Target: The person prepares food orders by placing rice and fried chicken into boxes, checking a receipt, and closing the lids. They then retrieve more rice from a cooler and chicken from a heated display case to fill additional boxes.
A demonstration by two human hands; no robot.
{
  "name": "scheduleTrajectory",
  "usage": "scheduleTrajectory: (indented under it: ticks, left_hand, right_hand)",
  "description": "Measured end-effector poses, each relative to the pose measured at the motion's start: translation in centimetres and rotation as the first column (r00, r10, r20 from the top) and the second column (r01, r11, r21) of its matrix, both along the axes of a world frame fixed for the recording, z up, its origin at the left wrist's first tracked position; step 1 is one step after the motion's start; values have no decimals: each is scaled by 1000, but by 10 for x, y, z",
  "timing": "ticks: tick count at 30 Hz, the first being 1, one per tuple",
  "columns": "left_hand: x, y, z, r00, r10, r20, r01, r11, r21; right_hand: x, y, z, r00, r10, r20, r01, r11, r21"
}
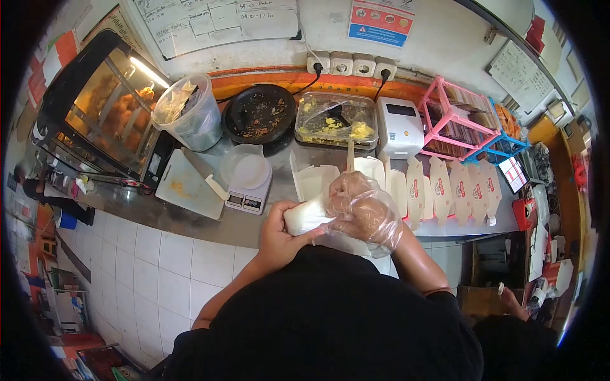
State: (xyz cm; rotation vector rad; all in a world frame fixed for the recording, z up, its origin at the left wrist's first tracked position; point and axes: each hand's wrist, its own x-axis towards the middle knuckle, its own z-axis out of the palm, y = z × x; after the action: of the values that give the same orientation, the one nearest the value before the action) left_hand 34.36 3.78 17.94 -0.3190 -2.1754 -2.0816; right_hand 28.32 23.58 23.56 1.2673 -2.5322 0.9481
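Note:
My left hand (279,233) is wrapped around a white paper-like bundle (307,216), thumb along its lower side. My right hand (363,213), in a loose clear plastic glove, has its fingers curled at the bundle's right end, which looks twisted or gathered. What is inside the bundle is hidden. Just beyond the hands stand open white boxes (318,181) on the steel counter. A pale narrow handle (351,154) rises behind my right hand towards a clear tray (306,141) with yellow egg-like pieces.
Left of my hands are a kitchen scale (250,193) with a bowl and a cutting board (184,201) with a knife (204,171). Farther back are a black pan (259,114), plastic bucket (202,127) and white printer (400,130). Several folded boxes (441,190) stand right.

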Motion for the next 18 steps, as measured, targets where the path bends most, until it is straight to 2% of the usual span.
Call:
scheduleTrajectory:
  ticks: [1,3,4,6,7,9,10,12,13,15,18]
  left_hand:
    - [-2,0,-2,1000,2,0,-2,1000,0]
    - [-6,0,-6,996,71,62,-82,979,189]
    - [-8,1,-5,995,75,61,-86,978,190]
    - [-11,4,-4,989,8,148,-84,851,518]
    - [-12,6,-4,989,10,147,-86,851,518]
    - [-12,9,-5,962,-92,259,-115,721,683]
    - [-12,8,-6,962,-90,257,-115,722,682]
    - [-10,7,-6,959,-200,201,-47,587,808]
    - [-10,6,-5,960,-196,201,-49,587,808]
    - [-8,3,1,956,-214,198,-64,508,859]
    - [-6,1,1,956,-255,144,3,501,865]
  right_hand:
    - [0,-1,4,1000,2,0,-2,1000,0]
    - [2,-5,15,983,33,-179,-42,998,-49]
    - [2,-7,11,983,37,-180,-47,998,-49]
    - [5,-12,-1,941,51,-334,-82,993,-80]
    - [9,-13,-2,941,53,-335,-84,993,-80]
    - [15,-15,1,958,41,-284,-60,996,-60]
    - [16,-16,5,957,42,-286,-62,996,-61]
    - [17,-16,13,927,95,-363,-112,993,-27]
    - [17,-16,11,926,98,-364,-116,993,-27]
    - [19,-15,3,926,70,-371,-103,992,-69]
    - [22,-13,13,943,169,-285,-209,971,-115]
